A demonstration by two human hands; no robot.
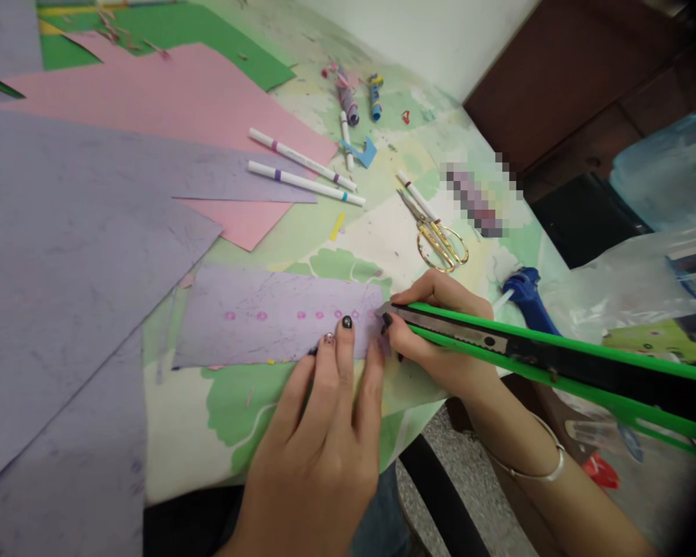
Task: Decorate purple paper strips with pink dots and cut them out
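A pale purple strip of sheet material lies flat on the table, marked with a row of small pink rings. My left hand rests on its lower right part, fingers stretched out and pressing it down. My right hand grips a green utility knife. The blade tip touches or nearly touches the strip's right end, close to the last ring. Exactly how deep the tip sits is hidden by my fingers.
Gold-handled scissors lie beyond my right hand. White markers and large purple and pink sheets cover the left and back. Small rolled pieces stand farther off. A blue-handled tool lies at the right edge.
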